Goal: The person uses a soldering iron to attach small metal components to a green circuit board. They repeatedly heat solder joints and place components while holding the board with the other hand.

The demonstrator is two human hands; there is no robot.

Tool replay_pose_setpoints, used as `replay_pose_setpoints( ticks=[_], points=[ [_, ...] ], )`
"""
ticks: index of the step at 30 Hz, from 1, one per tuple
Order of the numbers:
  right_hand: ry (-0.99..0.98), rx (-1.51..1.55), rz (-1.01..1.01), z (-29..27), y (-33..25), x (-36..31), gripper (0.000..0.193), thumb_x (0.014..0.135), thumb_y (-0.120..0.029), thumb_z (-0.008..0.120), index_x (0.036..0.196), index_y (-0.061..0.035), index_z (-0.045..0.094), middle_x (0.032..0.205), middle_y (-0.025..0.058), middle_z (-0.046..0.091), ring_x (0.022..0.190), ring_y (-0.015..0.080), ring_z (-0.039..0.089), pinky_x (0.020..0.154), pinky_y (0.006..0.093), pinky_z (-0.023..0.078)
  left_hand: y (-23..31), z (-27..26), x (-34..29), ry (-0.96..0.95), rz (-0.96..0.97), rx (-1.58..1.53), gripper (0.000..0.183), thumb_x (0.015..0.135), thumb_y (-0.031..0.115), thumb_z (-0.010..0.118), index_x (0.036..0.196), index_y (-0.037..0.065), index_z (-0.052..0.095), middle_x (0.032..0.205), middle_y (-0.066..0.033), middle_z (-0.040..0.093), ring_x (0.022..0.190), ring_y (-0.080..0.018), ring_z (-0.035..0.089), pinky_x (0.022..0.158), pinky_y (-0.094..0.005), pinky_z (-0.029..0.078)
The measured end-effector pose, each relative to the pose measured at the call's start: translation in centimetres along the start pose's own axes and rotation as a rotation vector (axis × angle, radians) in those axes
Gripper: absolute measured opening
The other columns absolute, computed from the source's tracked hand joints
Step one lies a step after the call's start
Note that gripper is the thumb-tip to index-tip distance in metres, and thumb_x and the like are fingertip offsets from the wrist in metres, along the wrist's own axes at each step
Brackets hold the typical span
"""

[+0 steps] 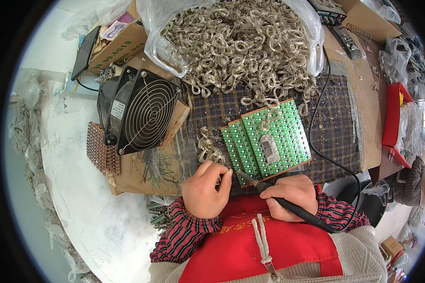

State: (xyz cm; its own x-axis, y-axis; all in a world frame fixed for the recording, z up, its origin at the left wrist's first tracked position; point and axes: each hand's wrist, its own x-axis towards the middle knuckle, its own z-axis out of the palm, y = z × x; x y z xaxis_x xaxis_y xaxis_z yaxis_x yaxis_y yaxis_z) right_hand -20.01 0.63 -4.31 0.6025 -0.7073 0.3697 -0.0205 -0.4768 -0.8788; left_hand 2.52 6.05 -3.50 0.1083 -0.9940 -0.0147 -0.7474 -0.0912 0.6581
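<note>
My right hand (293,197) grips a soldering iron (301,215) by its black handle. The iron's metal tip points up and left, close to the lower left edge of the stacked green circuit board panels (293,134). Beside that tip, my left hand (205,189) is closed in a pinch, thumb against fingers; whatever it holds is too small to make out. A small grey block (269,149) lies on the top panel, with a looped bundle of wire above it. Just beyond my left hand sit a few clear-coated wire bundles (209,147).
A large heap of looped wire bundles (241,45) spills from a clear plastic bag at the back. At left, a black fan (144,111) stands near brown boards (101,148). The iron's black cord (311,127) curves along the right. A red box (395,118) stands far right.
</note>
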Motion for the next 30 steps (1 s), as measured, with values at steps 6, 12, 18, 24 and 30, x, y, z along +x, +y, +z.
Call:
replay_pose_setpoints(
  ticks=[6, 12, 18, 24, 30],
  points=[
    [-0.005, 0.02, 0.024, 0.1, 0.1, 0.0, 0.018, 0.078, 0.0, 0.072, 0.095, -0.004, 0.068, 0.065, 0.0067, 0.062, 0.054, 0.0237, 0.064, 0.05, 0.035, 0.049, 0.0, 0.0, 0.0, -0.007, 0.013, 0.03, 0.01, 0.089, 0.009, 0.074, 0.086, 0.003, 0.066, 0.08, -0.0105, 0.063, 0.063, -0.0272, 0.064, 0.055, -0.0353, 0.048],
    [0.106, 0.029, -0.049, -0.1, 0.6, -0.3, 0.018, 0.077, -0.002, 0.071, 0.096, -0.0036, 0.069, 0.059, 0.0051, 0.058, 0.046, 0.0218, 0.058, 0.044, 0.0338, 0.045, 0.2, -0.2, 0.1, -0.023, 0.01, 0.041, 0.01, 0.089, 0.008, 0.074, 0.086, 0.003, 0.066, 0.081, -0.0104, 0.063, 0.063, -0.0272, 0.064, 0.056, -0.0352, 0.049],
    [0.112, 0.034, -0.083, 0.0, 0.9, -0.4, 0.019, 0.078, -0.004, 0.072, 0.096, -0.0033, 0.069, 0.059, 0.0044, 0.058, 0.046, 0.0209, 0.057, 0.043, 0.0333, 0.044, 0.2, -0.2, 0.2, -0.025, 0.011, 0.053, 0.011, 0.09, 0.009, 0.074, 0.086, 0.003, 0.065, 0.081, -0.0105, 0.063, 0.062, -0.0263, 0.064, 0.056, -0.0347, 0.049],
    [0.107, -0.005, -0.115, -1.1, 1.0, -0.7, 0.019, 0.079, -0.005, 0.072, 0.098, -0.003, 0.069, 0.063, 0.0059, 0.059, 0.047, 0.0221, 0.057, 0.044, 0.0339, 0.045, 1.1, -1.8, -0.3, -0.107, -0.002, 0.098, 0.009, 0.09, 0.015, 0.073, 0.093, 0.008, 0.069, 0.092, -0.0066, 0.063, 0.064, -0.0281, 0.064, 0.057, -0.0383, 0.051],
    [0.097, 0.009, -0.115, -1.5, 1.0, -0.8, 0.018, 0.079, -0.005, 0.073, 0.097, -0.0045, 0.07, 0.062, 0.0057, 0.058, 0.049, 0.0234, 0.058, 0.045, 0.0346, 0.045, 1.3, -3.1, 0.0, -0.089, 0.069, 0.212, 0.012, 0.086, 0.016, 0.077, 0.096, 0.009, 0.072, 0.095, -0.0044, 0.06, 0.069, -0.0231, 0.065, 0.057, -0.0362, 0.051]
  ],
)
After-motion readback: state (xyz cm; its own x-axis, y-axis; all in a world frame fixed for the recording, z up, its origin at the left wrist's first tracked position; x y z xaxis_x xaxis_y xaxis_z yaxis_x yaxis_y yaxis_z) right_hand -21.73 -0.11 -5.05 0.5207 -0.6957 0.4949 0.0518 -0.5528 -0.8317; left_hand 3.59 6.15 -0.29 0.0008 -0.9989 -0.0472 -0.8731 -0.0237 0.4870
